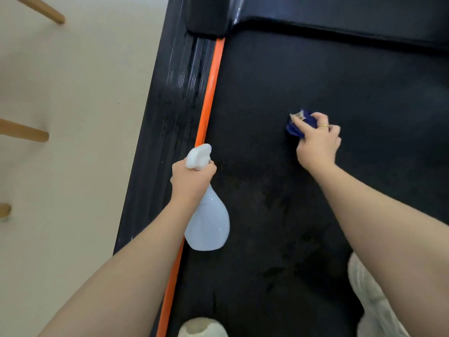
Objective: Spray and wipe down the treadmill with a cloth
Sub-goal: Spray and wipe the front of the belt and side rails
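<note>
The treadmill's black belt (315, 76) fills the middle and right of the head view, with an orange strip (211, 88) along its left edge. My left hand (192, 177) grips the neck of a pale blue spray bottle (209, 222) with a white trigger head, held over the belt's left edge. My right hand (315, 142) holds a bunched dark blue cloth (297, 126) and presses it on the belt near the middle. Fine droplets and damp patches show on the belt between the hands.
A ribbed black side rail (170, 113) runs left of the orange strip, beside the cream floor (85, 117). Wooden furniture legs (29, 133) stand at the far left. The black motor cover (340, 18) crosses the top. My knees in light trousers (371, 300) rest on the belt below.
</note>
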A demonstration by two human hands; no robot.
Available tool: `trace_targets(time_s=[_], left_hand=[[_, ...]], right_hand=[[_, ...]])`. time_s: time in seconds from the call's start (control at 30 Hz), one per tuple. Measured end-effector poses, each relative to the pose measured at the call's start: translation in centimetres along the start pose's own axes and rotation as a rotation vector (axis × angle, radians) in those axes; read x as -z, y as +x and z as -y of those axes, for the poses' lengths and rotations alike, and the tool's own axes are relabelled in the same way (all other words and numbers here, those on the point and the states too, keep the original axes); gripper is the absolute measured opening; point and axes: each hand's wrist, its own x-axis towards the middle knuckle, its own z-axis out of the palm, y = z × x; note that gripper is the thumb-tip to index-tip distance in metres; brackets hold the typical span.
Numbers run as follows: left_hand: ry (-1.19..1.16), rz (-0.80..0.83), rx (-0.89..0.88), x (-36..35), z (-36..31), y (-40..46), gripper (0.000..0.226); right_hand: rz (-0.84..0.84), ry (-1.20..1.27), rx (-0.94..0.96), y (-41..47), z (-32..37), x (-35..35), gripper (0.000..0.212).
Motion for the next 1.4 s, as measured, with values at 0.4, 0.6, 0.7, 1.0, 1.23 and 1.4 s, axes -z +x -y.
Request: trace_targets(time_s=[0.4, 0.6, 0.7, 1.0, 1.23, 1.4], left_hand=[[0.006, 0.011, -0.098, 0.3, 0.3, -0.1, 0.018], [0.242, 0.436, -0.375, -2.3, -0.2, -2.9, 0.026], [0.436, 0.540, -0.439, -4.0, -0.6, -3.8, 0.023], [0.536, 0.488, -0.522, -9.5, -2.7, -6.5, 0.017], [0.413, 0.427, -0.431, -11.4, -3.9, -7.4, 0.016], [0.204, 0.211, -0.373, -9.4, -4.9, -6.1, 0.012]], right_hand=[[0.434, -0.255, 0.573, -9.5, 6.2, -0.2, 0.057], [0.247, -0.053, 0.115, -7.8, -1.6, 7.6, 0.047], [0.199, 0.053, -0.071, -7.4, -6.7, 10.5, 0.043], [0.217, 0.194, -0.054, -5.2, -11.6, 11.3, 0.046], [0.143, 0.171, -0.007, -4.0, -12.1, 8.3, 0.045], [0.122, 0.095, 0.079, -1.1, -10.4, 6.7, 0.047]])
